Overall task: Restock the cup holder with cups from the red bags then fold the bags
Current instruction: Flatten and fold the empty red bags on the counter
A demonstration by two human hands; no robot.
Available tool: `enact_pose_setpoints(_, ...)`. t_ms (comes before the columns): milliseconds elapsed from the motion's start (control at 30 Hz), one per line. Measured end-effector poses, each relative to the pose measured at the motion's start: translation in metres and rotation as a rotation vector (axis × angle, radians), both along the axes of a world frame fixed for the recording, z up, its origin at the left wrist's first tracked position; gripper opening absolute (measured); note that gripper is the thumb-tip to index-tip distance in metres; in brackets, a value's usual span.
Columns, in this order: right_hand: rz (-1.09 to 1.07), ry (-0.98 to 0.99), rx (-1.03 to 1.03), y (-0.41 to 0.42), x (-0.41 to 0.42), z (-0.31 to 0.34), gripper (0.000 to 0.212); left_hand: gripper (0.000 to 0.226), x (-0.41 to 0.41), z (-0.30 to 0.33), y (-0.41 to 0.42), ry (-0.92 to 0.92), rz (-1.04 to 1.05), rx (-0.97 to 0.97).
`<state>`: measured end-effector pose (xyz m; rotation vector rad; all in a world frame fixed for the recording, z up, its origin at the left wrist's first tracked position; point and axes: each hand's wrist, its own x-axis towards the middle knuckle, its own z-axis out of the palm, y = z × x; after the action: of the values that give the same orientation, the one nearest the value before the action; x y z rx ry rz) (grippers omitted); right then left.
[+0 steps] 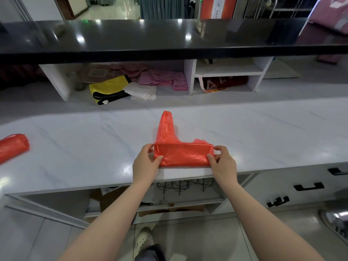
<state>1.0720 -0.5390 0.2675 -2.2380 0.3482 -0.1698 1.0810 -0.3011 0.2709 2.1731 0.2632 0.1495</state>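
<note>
A red plastic bag (181, 154) lies partly folded at the front edge of the white marble counter (75, 147). Its folded band runs left to right, and one handle sticks up and away behind it. My left hand (146, 162) pinches the band's left end, thumb on top. My right hand (223, 162) pinches the right end the same way. A second red bag (13, 147), bulging and rolled, lies at the counter's far left edge. No cups or cup holder can be made out for certain.
Behind the counter runs a lower ledge with white cubbies holding a yellow bag (108, 89), pink papers (165, 80) and a dark red bag (224, 83). A black glossy top (169, 40) spans above. Wire racks (186, 185) hang under the counter; drawers with black handles (308, 186) stand at the right.
</note>
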Motion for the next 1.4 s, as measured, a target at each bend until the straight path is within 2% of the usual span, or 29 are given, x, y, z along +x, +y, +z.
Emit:
enact_pose_setpoints(200, 0.040, 0.043, -0.349, 0.004, 0.010, -0.001, 0.027, 0.042, 0.010, 0.008, -0.013, 0.008, -0.018, 0.229)
enact_pose_setpoints(300, 0.020, 0.035, -0.401, 0.005, 0.012, -0.003, 0.027, 0.052, 0.012, 0.010, -0.011, 0.051, -0.105, 0.516)
enact_pose_setpoints(333, 0.015, 0.026, -0.411, 0.006, 0.012, -0.004, 0.027, 0.054, 0.012, 0.009, -0.011, 0.014, -0.133, 0.628)
enact_pose_setpoints(400, 0.007, 0.002, -0.428, 0.009, 0.010, -0.008, 0.028, 0.058, 0.011, 0.006, -0.012, -0.148, -0.286, 0.759)
enact_pose_setpoints(467, 0.005, -0.021, -0.452, 0.012, 0.008, -0.012, 0.029, 0.064, 0.011, 0.002, -0.018, -0.193, -0.559, 0.808)
enact_pose_setpoints(533, 0.007, -0.032, -0.477, 0.012, 0.009, -0.014, 0.031, 0.062, 0.011, -0.005, -0.022, -0.077, -0.701, 0.789)
enact_pose_setpoints(633, -0.011, -0.015, -0.465, 0.007, 0.007, -0.017, 0.047, 0.057, 0.012, -0.019, -0.020, 0.001, -0.707, 0.817)
enact_pose_setpoints(700, 0.025, -0.024, -0.462, 0.004, 0.005, -0.015, 0.058, 0.068, 0.012, -0.023, -0.020, 0.012, -0.718, 0.850)
enact_pose_setpoints(800, 0.297, -0.055, -0.712, 0.006, 0.003, -0.014, 0.068, 0.073, 0.012, -0.023, -0.021, 0.011, -0.710, 0.877)
enact_pose_setpoints(900, 0.612, -0.028, -0.878, 0.020, 0.004, -0.018, 0.063, 0.075, 0.011, -0.022, -0.022, 0.006, -0.701, 0.874)
enact_pose_setpoints(1033, 0.639, 0.045, -0.800, 0.027, 0.007, -0.018, 0.062, 0.075, 0.010, -0.021, -0.021, 0.007, -0.694, 0.843)
enact_pose_setpoints(1167, 0.559, 0.125, -0.620, 0.006, 0.010, -0.013, 0.077, 0.073, 0.011, -0.019, -0.021, 0.004, -0.705, 0.827)
enact_pose_setpoints(1300, 0.617, 0.143, -0.593, -0.002, 0.011, -0.006, 0.091, 0.077, 0.010, -0.015, -0.019, 0.034, -0.736, 0.805)
enact_pose_setpoints(1400, 0.659, 0.101, -0.666, -0.014, 0.006, -0.004, 0.098, 0.086, 0.008, -0.012, -0.011, 0.037, -0.810, 0.780)
